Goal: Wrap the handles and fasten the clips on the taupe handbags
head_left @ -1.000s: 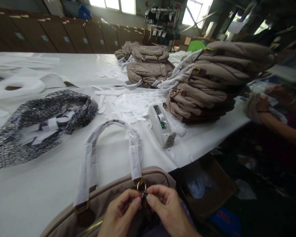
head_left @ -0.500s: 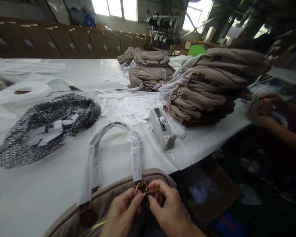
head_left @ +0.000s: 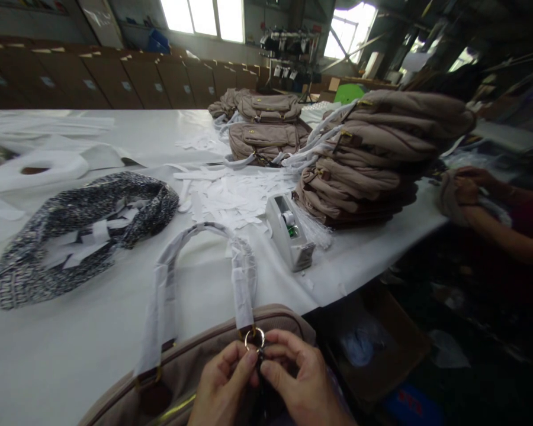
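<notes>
A taupe handbag (head_left: 217, 337) lies at the table's near edge, its handles (head_left: 244, 284) wrapped in white paper and standing up in a loop. A gold metal ring (head_left: 254, 338) hangs at the base of the right handle end. My left hand (head_left: 226, 378) pinches at the lower left of this ring, thumb and forefinger closed. Against it, my right hand (head_left: 297, 376) is closed in a pinch just below the ring. Something small and dark sits between the fingertips; its kind is hidden. A yellow zipper (head_left: 177, 408) shows on the bag's front.
A grey tape dispenser (head_left: 288, 234) stands beyond the bag. Behind it rise stacked taupe bags (head_left: 368, 160). White paper strips (head_left: 226, 192) lie scattered, and a black-and-white knitted cloth (head_left: 84, 231) holds more. At right, a co-worker's arms (head_left: 493, 219) handle another bag.
The ring has turned to face me more fully, and my right fingers have shifted slightly on the small dark piece below it. The whole view has moved a little.
</notes>
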A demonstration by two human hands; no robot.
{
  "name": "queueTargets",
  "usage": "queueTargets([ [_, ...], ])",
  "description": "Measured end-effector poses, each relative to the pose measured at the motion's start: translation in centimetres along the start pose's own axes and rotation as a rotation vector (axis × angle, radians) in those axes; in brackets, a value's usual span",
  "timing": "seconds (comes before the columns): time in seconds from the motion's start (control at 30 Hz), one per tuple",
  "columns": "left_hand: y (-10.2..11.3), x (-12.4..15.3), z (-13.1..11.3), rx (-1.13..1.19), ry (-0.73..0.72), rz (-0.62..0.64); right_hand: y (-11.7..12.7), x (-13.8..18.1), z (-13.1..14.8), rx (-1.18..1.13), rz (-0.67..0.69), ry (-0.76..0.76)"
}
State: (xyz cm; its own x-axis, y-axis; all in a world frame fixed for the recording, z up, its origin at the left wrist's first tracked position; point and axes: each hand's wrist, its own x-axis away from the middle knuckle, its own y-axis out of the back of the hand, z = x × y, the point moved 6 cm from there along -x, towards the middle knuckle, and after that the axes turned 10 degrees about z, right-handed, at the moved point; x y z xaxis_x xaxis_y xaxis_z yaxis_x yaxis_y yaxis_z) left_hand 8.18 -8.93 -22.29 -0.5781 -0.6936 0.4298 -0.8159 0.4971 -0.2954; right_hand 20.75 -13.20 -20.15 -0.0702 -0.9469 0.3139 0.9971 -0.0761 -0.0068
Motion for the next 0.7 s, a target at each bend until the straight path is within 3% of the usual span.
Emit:
queueTargets([
  [0.1, -0.2, -0.1, 0.3, 0.04, -0.008, 0.015, 0.0, -0.5, -1.3, -0.211, 0.015, -0.109],
  [0.23, -0.3, -0.2, 0.0, -0.003, -0.04, 0.021, -0.1, -1.4, -1.5, -0.191, 0.025, -0.144],
  [0.33, 0.6, -0.1, -0.3, -0.146, -0.054, -0.064, 0.3, -1.2, -0.5, 0.044, -0.042, -0.03],
  [0.47, 1.5, 0.3, -0.5, -0.196, -0.052, -0.119, 0.8, -0.1, 1.4, 0.257, -0.13, 0.267],
  [0.53, 1.6, 0.4, -0.7, -0.221, -0.069, -0.133, 0.9, 0.1, 1.7, 0.145, -0.134, 0.324],
  [0.7, 1.2, 0.1, -0.6, -0.236, -0.12, -0.141, -0.3, -1.5, 1.5, -0.436, 0.049, 0.17],
])
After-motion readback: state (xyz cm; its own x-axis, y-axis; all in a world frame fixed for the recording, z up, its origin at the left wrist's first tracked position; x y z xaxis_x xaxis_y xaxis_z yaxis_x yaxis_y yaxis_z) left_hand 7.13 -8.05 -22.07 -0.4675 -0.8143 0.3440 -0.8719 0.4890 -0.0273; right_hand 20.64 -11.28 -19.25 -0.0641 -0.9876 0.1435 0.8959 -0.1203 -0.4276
